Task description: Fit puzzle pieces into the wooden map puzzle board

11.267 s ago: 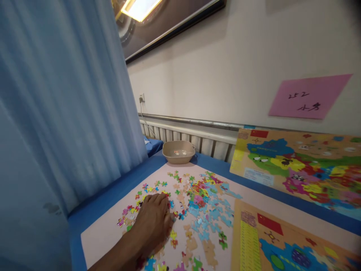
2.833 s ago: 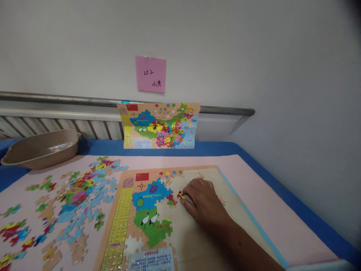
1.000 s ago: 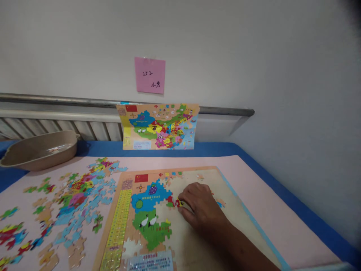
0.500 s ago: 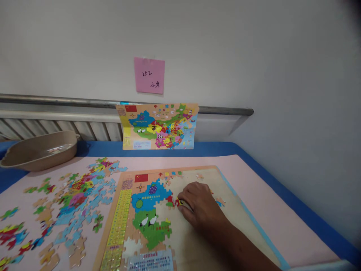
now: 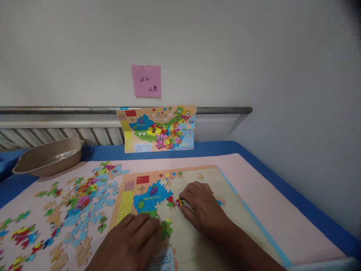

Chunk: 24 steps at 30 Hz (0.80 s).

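Observation:
My right hand [image 5: 199, 205] is closed in a pinch on a small red and yellow puzzle piece [image 5: 180, 202], low over the puzzle board [image 5: 203, 241]. That piece sits just right of a red and green part of the assembled section [image 5: 152, 197]; whether the two touch I cannot tell. My left hand [image 5: 132, 237] hovers over the left of the board, smeared by motion, covering the green area below the blue one. Its fingertips are hidden. Loose puzzle pieces [image 5: 81, 203] lie in a colourful spread left of the board.
A printed map sheet [image 5: 158, 131] stands at the back against a metal rail [image 5: 220, 110]. A brown plastic basin [image 5: 50, 156] is at the back left. Pink paper [image 5: 262, 203] covers the blue table [image 5: 282, 184]. A pink note [image 5: 146, 81] hangs on the wall.
My left hand has come into view from below, over the board's left part. My right hand keeps nearly the same place with the piece. The view has shifted slightly.

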Each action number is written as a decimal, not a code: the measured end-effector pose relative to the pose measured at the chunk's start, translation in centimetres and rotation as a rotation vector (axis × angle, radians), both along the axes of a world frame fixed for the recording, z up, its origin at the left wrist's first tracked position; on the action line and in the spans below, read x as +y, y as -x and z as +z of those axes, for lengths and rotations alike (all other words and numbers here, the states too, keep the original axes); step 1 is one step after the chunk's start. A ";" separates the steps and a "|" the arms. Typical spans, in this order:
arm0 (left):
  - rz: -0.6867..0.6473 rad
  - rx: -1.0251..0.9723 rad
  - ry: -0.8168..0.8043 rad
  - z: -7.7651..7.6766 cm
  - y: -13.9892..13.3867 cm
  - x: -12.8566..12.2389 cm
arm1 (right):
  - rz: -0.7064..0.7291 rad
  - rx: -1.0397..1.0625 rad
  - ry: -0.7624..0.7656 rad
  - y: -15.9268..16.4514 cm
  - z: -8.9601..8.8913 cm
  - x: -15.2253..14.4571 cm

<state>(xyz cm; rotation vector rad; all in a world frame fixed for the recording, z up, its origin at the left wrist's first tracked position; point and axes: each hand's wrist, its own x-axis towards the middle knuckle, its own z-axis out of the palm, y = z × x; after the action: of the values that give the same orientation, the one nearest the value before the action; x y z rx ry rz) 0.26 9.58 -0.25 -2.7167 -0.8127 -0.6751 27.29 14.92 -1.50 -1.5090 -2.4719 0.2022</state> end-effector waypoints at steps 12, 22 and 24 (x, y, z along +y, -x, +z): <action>0.012 0.069 0.431 -2.8 -3.0 5.5 | -0.005 -0.002 0.021 0.1 -0.4 0.1; 0.003 0.042 0.436 -3.1 -3.1 5.4 | 0.026 0.064 -0.024 -0.2 -1.2 0.2; 0.005 0.044 0.429 -3.2 -3.0 5.5 | 0.021 0.056 -0.007 -0.1 -1.1 0.2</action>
<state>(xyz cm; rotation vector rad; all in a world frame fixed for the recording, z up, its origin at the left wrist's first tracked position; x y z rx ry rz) 3.29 15.04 -3.43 -3.0901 -1.0579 -0.4809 27.42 15.14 -2.57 -1.4553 -2.4433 0.2366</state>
